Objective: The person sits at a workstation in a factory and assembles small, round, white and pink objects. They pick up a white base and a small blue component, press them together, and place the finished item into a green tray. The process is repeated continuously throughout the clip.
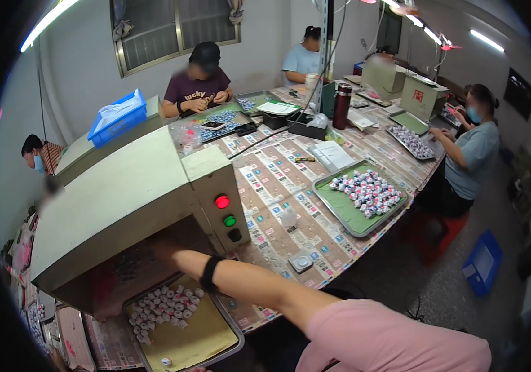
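Observation:
My right arm reaches across into the dark opening of a cream metal box machine (123, 180). In that shadow my right hand (165, 247) is smeared and dim, so its fingers and anything in them cannot be made out. Just below the opening lies a metal tray (237, 338) lined with yellow sheet, its far part covered with small white round pieces (163, 307) marked with pink and dark spots. One such piece (166, 361) sits apart near the tray's front. Of my left hand (201, 369) only a sliver shows at the lower edge, by the tray rim.
A green-lined tray (355, 214) of similar pieces lies on the patterned table. Nearby are a small clear bottle (288, 217), a square grey-white object (300, 261) and a dark red flask (341, 106). Several co-workers sit around; a blue crate (483, 263) stands on the floor.

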`<state>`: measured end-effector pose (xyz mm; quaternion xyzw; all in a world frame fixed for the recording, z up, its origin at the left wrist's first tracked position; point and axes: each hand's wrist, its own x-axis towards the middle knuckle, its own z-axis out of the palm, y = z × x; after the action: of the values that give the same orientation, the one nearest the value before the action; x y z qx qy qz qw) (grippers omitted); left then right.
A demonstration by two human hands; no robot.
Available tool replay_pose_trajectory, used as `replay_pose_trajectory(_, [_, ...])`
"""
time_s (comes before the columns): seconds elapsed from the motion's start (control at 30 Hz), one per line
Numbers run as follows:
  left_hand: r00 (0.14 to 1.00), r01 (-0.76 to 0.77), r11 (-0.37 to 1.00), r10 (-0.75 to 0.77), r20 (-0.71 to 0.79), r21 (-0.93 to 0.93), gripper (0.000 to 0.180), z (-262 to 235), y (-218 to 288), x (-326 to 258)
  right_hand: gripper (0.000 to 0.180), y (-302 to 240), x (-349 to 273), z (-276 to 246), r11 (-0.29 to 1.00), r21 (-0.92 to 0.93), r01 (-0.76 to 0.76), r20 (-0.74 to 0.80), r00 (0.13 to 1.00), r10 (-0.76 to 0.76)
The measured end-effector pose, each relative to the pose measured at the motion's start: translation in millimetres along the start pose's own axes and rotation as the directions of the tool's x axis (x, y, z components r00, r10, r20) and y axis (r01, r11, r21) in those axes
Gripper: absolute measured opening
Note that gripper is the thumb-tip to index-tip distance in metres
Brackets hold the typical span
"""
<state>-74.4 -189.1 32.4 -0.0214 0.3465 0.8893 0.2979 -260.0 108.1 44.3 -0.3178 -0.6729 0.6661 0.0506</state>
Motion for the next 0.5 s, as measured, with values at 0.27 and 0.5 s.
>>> replay_pose_trajectory(0.27, [0.995, 0.080, 0.997, -0.079, 0.061, -0.013, 0.019, 24.5, -24.8, -0.6, 0.029, 44.6, -224.2, -128.7, 0.776, 0.521, -0.355, 0.541, 0.841, 0.021])
replay_pose_trajectory(0.5, [0.974, 0.173, 0.984, -0.176, 0.139, 0.034, 0.018, 55.2, -62.2, -11.6, 0.024, 144.4, -286.1, -280.5, 0.573, 0.812, -0.112, -0.003, 0.981, 0.195])
